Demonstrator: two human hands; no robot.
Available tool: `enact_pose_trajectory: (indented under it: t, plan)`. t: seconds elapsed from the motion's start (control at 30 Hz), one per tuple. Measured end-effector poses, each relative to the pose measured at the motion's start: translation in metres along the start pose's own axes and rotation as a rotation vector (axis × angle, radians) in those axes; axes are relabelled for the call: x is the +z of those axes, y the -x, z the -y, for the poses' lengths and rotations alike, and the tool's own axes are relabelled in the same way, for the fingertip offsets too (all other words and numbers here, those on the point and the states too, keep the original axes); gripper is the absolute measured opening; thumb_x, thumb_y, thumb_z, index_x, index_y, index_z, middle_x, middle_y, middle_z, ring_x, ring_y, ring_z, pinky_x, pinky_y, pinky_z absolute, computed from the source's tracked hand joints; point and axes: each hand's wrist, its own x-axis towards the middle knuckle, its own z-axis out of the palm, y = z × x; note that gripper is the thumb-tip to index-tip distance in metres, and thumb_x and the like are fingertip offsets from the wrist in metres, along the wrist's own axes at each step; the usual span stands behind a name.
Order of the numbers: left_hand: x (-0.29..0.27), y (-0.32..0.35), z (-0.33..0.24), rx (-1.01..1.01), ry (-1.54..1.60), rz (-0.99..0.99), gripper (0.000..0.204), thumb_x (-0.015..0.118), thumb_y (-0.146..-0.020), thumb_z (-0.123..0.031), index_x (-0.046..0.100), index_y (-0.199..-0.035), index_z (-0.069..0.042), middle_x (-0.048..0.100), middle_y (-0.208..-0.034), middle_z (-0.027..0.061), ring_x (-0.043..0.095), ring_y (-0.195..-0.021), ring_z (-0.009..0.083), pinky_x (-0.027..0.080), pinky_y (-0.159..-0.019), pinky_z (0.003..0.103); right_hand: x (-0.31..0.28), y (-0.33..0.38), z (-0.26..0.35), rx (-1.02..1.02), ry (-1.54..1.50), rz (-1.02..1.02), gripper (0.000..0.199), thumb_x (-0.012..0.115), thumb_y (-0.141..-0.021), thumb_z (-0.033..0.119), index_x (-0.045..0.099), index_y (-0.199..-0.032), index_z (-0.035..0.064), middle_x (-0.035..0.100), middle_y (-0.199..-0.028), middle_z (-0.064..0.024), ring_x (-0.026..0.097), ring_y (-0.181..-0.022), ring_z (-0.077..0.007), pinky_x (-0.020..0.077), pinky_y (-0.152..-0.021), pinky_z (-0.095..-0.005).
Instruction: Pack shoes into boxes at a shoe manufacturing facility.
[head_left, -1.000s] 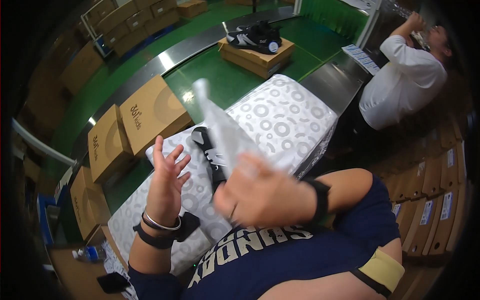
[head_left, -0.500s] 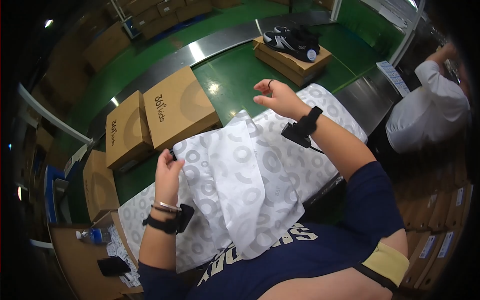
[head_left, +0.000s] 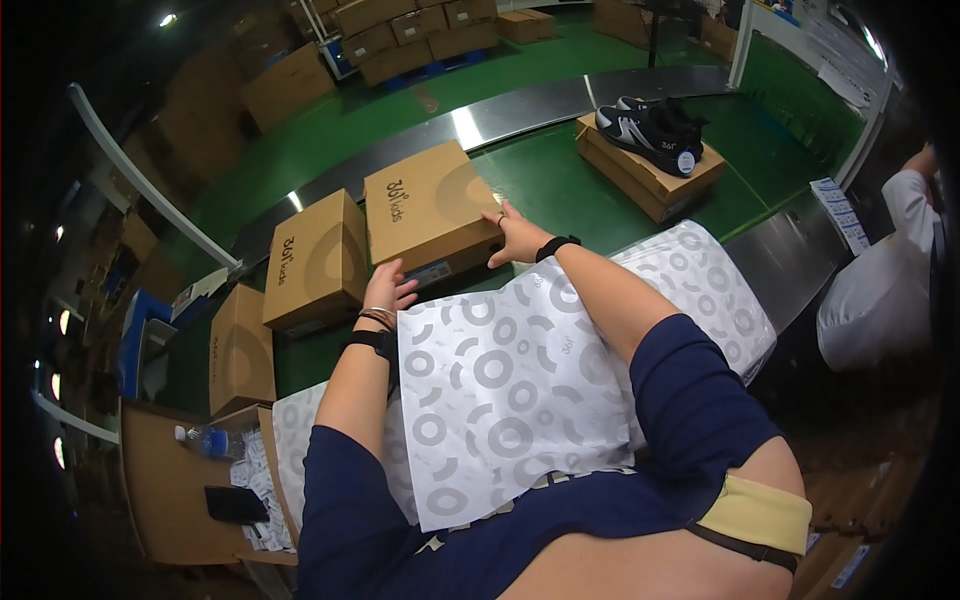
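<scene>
A brown cardboard shoe box (head_left: 425,200) with a lid lies on the green work surface ahead of me. My right hand (head_left: 522,238) is at its near right corner, fingers and thumb apart, the fingertips seeming to touch the edge. Close to its near left corner is my left hand (head_left: 388,290), open with the fingers spread; whether it touches the box I cannot tell. A white wrapping paper sheet with grey rings (head_left: 510,390) spreads out between my forearms and my body. More of the same patterned paper (head_left: 700,290) is stacked under it and to the right.
Left of that box stand two more brown boxes, one in the middle (head_left: 315,260) and one nearer (head_left: 242,350). Black-and-grey sneakers (head_left: 650,135) sit on a box (head_left: 640,175) at the far right. An open carton (head_left: 165,480) holds a bottle, a dark phone and small white packets. A person in white (head_left: 880,300) is at the right.
Both hands have reached forward to the shoe box. The top paper sheet, folded over and bunched before, now lies flatter. My view has shifted, so the boxes appear farther right.
</scene>
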Motion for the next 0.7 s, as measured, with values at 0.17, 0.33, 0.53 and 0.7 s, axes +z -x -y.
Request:
enact_pose_trajectory:
  t: [0.17, 0.33, 0.53, 0.7]
  plan:
    - [-0.011, 0.013, -0.031, -0.018, -0.127, -0.383, 0.036, 0.056, -0.079, -0.029, 0.057, -0.101, -0.001, 0.06, -0.091, 0.0115, 0.059, -0.076, 0.0247, 0.047, -0.061, 0.035, 0.001, -0.009, 0.013, 0.084, 0.124, -0.153, 0.09, 0.078, -0.058, 0.028, 0.031, -0.133, 0.0159, 0.012, -0.136, -0.0321, 0.032, -0.119, -0.0437, 0.0329, -0.098, -0.039]
    - [-0.062, -0.026, 0.004, -0.294, 0.136, -0.072, 0.102, 0.05, -0.072, -0.064, 0.008, -0.136, 0.003, 0.0, -0.144, 0.0168, 0.001, -0.133, 0.0306, 0.014, -0.099, 0.058, 0.014, -0.035, 0.017, -0.075, 0.152, -0.073, 0.092, 0.08, -0.053, 0.03, 0.035, -0.132, 0.0183, 0.005, -0.137, -0.0327, 0.027, -0.122, -0.0452, 0.0296, -0.1, -0.0406]
    - [0.004, 0.039, -0.035, 0.036, 0.149, 0.439, 0.077, 0.032, -0.08, -0.066, 0.007, -0.139, -0.023, -0.002, -0.144, 0.0138, 0.021, -0.126, 0.0387, 0.027, -0.096, 0.054, 0.008, -0.018, 0.014, 0.266, 0.399, -0.501, 0.083, 0.071, -0.065, 0.032, 0.029, -0.131, 0.0057, 0.037, -0.126, -0.025, 0.043, -0.108, -0.0392, 0.0393, -0.087, -0.0445]
    - [-0.013, 0.061, -0.06, 0.09, -0.436, 0.304, 0.07, 0.024, -0.081, -0.068, 0.036, -0.132, -0.02, 0.041, -0.123, 0.0158, 0.049, -0.104, 0.0292, 0.038, -0.087, 0.042, -0.023, 0.005, -0.005, 0.327, -0.263, -0.742, 0.073, 0.057, -0.075, 0.048, 0.037, -0.121, -0.0054, 0.057, -0.091, -0.0199, 0.054, -0.085, -0.03, 0.0423, -0.077, -0.0369]
